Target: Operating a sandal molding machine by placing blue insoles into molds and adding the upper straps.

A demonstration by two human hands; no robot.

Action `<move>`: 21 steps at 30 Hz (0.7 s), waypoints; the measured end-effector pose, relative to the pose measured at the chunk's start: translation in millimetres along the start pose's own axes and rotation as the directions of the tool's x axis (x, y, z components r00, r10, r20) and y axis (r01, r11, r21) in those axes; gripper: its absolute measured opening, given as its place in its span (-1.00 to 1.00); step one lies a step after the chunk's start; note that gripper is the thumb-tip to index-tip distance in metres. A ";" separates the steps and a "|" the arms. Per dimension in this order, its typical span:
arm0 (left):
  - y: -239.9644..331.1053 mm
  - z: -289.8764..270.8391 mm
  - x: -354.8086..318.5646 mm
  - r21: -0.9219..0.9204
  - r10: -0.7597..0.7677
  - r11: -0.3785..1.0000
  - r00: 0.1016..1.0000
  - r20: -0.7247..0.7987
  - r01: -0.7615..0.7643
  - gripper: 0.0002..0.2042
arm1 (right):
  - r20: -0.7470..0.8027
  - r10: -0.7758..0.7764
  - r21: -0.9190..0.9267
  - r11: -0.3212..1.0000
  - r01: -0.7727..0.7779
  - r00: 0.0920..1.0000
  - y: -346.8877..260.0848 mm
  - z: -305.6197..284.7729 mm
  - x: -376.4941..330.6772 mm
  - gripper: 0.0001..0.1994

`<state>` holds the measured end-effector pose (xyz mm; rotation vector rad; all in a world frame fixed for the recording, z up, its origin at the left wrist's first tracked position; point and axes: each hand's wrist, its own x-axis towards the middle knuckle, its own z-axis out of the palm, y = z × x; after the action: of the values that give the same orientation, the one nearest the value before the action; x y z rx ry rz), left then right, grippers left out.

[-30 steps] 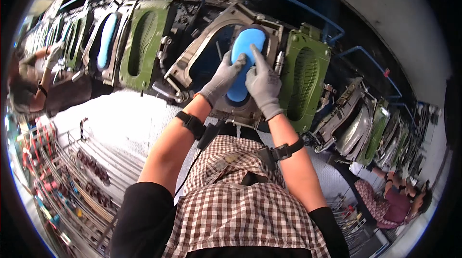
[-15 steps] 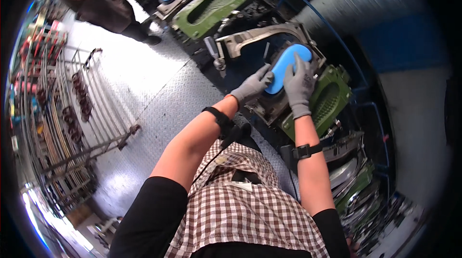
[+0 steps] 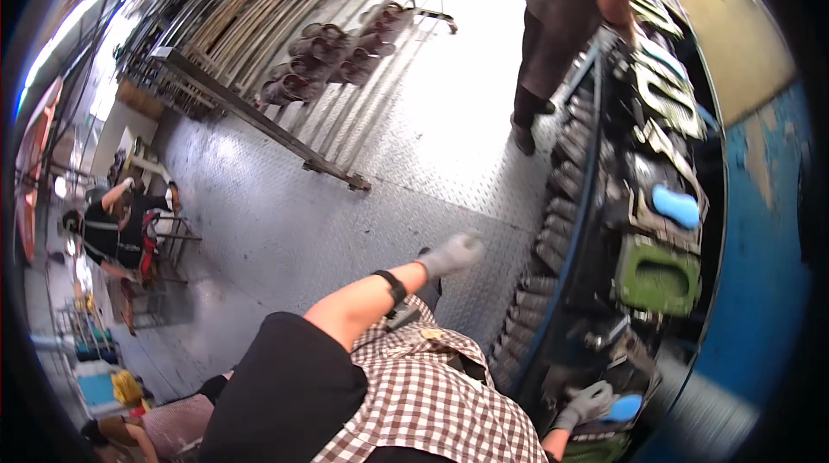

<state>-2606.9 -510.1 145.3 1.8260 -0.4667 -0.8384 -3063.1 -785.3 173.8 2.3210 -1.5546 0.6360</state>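
My left hand (image 3: 453, 254), in a grey glove, hangs free above the metal floor (image 3: 285, 221) and holds nothing. My right hand (image 3: 585, 402), gloved too, reaches to the lower right and grips the end of a blue foam sole (image 3: 625, 409). That sole lies in a mould on the curved machine line (image 3: 604, 230). Further along the line a second blue sole (image 3: 676, 206) sits in an open mould, next to a green mould (image 3: 658, 277).
Another person (image 3: 566, 31) stands at the line's far end. A metal rack (image 3: 285, 74) with several dark shoe forms stands on the floor at upper left. A seated person (image 3: 121, 230) works at far left, and someone else (image 3: 147, 428) is at bottom left.
My head has turned sharply left, so the mould line now runs along the right rim. My left hand has left the blue sole and swung out over the floor.
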 end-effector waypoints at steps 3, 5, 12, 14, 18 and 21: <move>-64.5 -144.5 30.0 -0.058 -0.214 0.976 0.886 -0.411 0.209 -0.43 | 0.381 -0.398 0.423 0.878 0.225 0.834 -172.7 -26.2 44.3 -0.81; -62.6 -195.2 43.6 -0.092 -0.180 0.984 0.823 -0.539 0.155 -0.43 | 0.275 -0.473 0.699 0.696 0.163 0.837 -255.2 15.1 35.7 -0.81; -73.7 -332.1 114.7 -0.439 -0.389 0.893 0.656 -0.646 0.098 -0.44 | 0.221 -0.854 0.885 0.379 0.272 0.472 -626.0 103.5 132.7 -0.66; -81.1 -360.3 142.7 -0.469 -0.404 0.881 0.631 -0.663 0.071 -0.41 | 0.261 -0.878 0.863 0.399 0.310 0.401 -721.5 139.3 150.8 -0.60; -97.8 -425.7 206.9 -0.557 -0.507 0.824 0.571 -0.645 0.103 -0.32 | 0.246 -0.925 0.826 0.356 0.437 0.290 -902.9 208.2 169.4 -0.48; -78.3 -463.5 282.6 -0.689 -0.636 0.717 0.508 -0.580 0.111 -0.29 | 0.361 -0.921 0.747 0.379 0.546 0.145 -1030.7 253.3 198.9 -0.34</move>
<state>-2081.3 -364.7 86.4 1.5073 0.7852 -0.2860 -1995.0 -664.6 69.8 3.5030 0.0491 -0.4269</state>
